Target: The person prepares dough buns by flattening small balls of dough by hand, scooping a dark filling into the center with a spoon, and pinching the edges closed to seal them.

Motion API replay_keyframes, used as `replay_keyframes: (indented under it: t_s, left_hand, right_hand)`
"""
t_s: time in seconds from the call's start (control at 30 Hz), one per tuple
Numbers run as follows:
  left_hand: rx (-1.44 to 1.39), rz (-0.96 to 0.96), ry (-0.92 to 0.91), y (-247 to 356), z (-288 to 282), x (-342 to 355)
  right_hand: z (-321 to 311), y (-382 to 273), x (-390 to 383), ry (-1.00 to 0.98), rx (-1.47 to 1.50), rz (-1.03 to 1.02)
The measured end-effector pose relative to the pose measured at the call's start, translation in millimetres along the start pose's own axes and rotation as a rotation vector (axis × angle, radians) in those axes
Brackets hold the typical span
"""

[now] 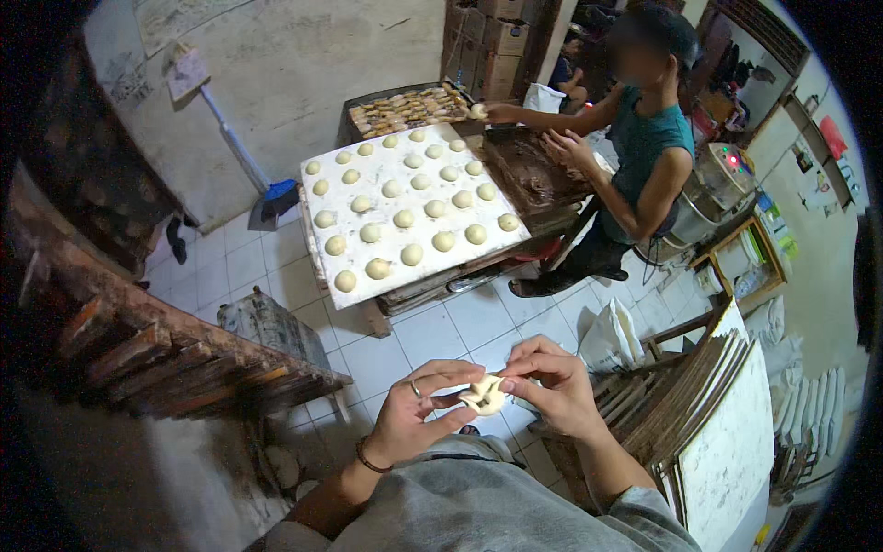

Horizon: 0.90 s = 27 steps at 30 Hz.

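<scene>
White tiled flooring (446, 331) covers the work area, bounded at the rear by a stained plaster wall (322, 55). A flour-dusted white board (359, 293) rests on a table ahead of the operator and carries rows of round dough balls (403, 218), spaced apart.

The dough piece (486, 394) is located in front of the operator's torso, above the floor and on the near side of the board. It is pale, with a folded, opened shape and an irregular edge. The left hand (418, 414) grips its left side between thumb and fingers; a ring and a dark bracelet (372, 457) are worn on this side. The right hand (556, 391) pinches the opposite side with thumb and fingertips. Both hands are in contact with the dough.

Beyond the board, a dark tray (346, 124) contains closely packed, browned-looking pieces. To its right stands a container of dark brown material (533, 175). A co-worker (658, 138) in a green sleeveless top stands beside this container, one hand holding a pale piece (479, 110) near the tray.

Stacked boards (727, 432) lean at the operator's right, near a white sack (612, 340). A blue broom (279, 196) stands at the left of the table.
</scene>
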<state>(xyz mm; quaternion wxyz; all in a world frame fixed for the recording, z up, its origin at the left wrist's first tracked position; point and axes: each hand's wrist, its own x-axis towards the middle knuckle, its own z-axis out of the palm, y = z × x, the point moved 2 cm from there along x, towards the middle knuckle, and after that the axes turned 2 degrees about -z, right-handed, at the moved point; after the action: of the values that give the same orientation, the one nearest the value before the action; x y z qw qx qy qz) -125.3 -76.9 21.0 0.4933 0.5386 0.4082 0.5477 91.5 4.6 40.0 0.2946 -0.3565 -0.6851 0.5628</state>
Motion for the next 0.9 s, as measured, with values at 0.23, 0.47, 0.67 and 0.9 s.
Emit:
replay_keyframes:
  t_s: [0.23, 0.47, 0.67, 0.9]
  left_hand:
    - [0.242, -0.027, 0.102, -12, 70, 4]
    - [-0.01, -0.18, 0.152, -23, 129, -2]
    - [0.176, 0.022, 0.245, -29, 154, -14]
    - [0.245, -0.099, 0.013, -10, 173, -1]
  right_hand:
    - [-38, -12, -49, 0.058, 0.021, 0.077]
    - [-81, 16, -93, 0.185, 0.304, 0.072]
    - [-99, 23, -118, 0.206, -0.119, -0.056]
    - [-114, -3, -128, -0.008, -0.169, -0.118]
